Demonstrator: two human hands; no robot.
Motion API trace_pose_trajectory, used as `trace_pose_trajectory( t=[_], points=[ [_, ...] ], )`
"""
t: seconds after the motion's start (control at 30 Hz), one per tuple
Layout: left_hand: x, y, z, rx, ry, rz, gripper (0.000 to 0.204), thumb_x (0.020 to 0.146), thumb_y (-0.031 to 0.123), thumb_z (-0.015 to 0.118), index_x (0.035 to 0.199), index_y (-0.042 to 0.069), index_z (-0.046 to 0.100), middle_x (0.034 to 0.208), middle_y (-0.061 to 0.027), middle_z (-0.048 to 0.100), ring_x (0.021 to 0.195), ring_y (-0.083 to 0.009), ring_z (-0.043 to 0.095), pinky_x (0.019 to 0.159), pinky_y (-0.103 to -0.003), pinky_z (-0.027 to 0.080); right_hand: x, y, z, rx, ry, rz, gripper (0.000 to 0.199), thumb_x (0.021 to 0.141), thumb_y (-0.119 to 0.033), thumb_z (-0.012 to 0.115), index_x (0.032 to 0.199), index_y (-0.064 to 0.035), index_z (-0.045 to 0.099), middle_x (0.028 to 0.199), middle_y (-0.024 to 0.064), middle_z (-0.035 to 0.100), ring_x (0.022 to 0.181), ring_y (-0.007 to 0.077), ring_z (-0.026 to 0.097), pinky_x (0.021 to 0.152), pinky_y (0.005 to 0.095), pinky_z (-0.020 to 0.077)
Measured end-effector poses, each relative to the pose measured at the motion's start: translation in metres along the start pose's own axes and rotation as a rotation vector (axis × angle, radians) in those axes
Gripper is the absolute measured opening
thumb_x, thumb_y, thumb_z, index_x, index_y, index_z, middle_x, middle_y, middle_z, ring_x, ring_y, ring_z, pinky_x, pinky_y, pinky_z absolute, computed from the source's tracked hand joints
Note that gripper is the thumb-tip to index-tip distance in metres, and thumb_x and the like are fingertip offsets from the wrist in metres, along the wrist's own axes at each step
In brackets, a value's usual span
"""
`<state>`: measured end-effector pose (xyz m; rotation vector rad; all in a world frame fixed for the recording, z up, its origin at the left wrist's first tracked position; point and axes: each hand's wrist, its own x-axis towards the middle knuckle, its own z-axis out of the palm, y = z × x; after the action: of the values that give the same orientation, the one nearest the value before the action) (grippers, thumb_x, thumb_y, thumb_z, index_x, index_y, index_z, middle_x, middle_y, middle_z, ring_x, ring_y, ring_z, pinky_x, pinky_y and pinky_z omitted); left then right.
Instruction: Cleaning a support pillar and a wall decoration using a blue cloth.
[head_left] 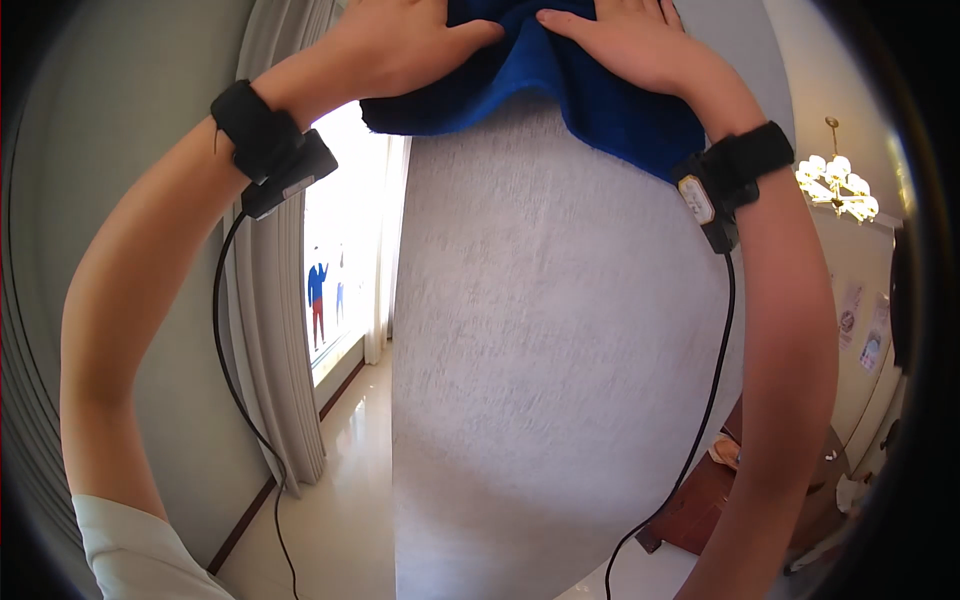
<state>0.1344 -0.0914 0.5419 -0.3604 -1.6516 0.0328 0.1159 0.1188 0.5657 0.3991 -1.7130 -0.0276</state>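
A dark blue cloth (530, 70) is spread against a tall grey textured panel (560, 300) at the top of the view, its lower edge hanging in a loose wavy fold. My left hand (405, 45) lies flat over the cloth's left part, thumb stretched toward the middle. On its right part rests my right hand (635, 40), thumb pointing inward. A gap with a raised fold of cloth separates the two thumbs. The upper edge of the picture cuts off most of the fingers. Both forearms reach up, each with a black wrist strap carrying a small cabled box.
Left of the panel hang grey curtains (275, 350) by a bright window (345, 250) with painted figures. Pale floor (355, 430) runs below. At right are a lit chandelier (838, 185) and reddish-brown wooden furniture (695, 505). Black cables (722, 380) dangle from both wrists.
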Motion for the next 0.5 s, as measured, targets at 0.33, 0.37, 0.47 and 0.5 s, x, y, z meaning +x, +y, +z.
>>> trace_pose_trajectory(
  t=[0.33, 0.37, 0.47, 0.5],
  points=[
    [0.044, -0.021, 0.016, 0.223, 0.045, -0.003, 0.093, 0.090, 0.060, 0.052, 0.145, -0.013, 0.035, 0.153, -0.0333, 0.029, 0.144, -0.0467, 0.025, 0.117, -0.051, 0.027, 0.037, 0.021, 0.030, -0.043, 0.009, 0.078, 0.095, 0.091, -0.070, 0.044, 0.160, -0.0113, 0.015, 0.166, 0.0164, 0.006, 0.155, 0.0281, 0.000, 0.122, 0.0556, 0.0014],
    [0.047, -0.020, 0.013, 0.231, 0.049, 0.001, 0.093, 0.090, 0.060, 0.052, 0.145, -0.013, 0.035, 0.153, -0.0333, 0.029, 0.144, -0.0467, 0.025, 0.117, -0.051, 0.027, 0.036, 0.022, 0.030, -0.037, 0.018, 0.080, 0.095, 0.091, -0.070, 0.044, 0.160, -0.0113, 0.015, 0.166, 0.0164, 0.006, 0.155, 0.0281, 0.000, 0.122, 0.0556, 0.0014],
    [0.052, -0.012, 0.008, 0.297, 0.073, -0.046, 0.087, 0.093, 0.060, 0.049, 0.140, -0.013, 0.042, 0.152, -0.0324, 0.033, 0.145, -0.0457, 0.025, 0.118, -0.053, 0.023, 0.029, 0.025, 0.035, -0.025, 0.073, 0.094, 0.093, 0.093, -0.069, 0.043, 0.160, -0.0108, 0.016, 0.167, 0.0150, 0.009, 0.155, 0.0282, 0.003, 0.122, 0.0545, 0.0000],
    [0.051, -0.004, 0.012, 0.435, 0.068, -0.013, 0.084, 0.094, 0.058, 0.047, 0.138, -0.013, 0.043, 0.150, -0.0320, 0.035, 0.145, -0.0452, 0.025, 0.119, -0.053, 0.020, 0.027, 0.025, 0.037, -0.016, 0.078, 0.091, 0.093, 0.093, -0.069, 0.043, 0.160, -0.0108, 0.016, 0.167, 0.0150, 0.009, 0.155, 0.0282, 0.003, 0.122, 0.0545, 0.0000]
  ],
)
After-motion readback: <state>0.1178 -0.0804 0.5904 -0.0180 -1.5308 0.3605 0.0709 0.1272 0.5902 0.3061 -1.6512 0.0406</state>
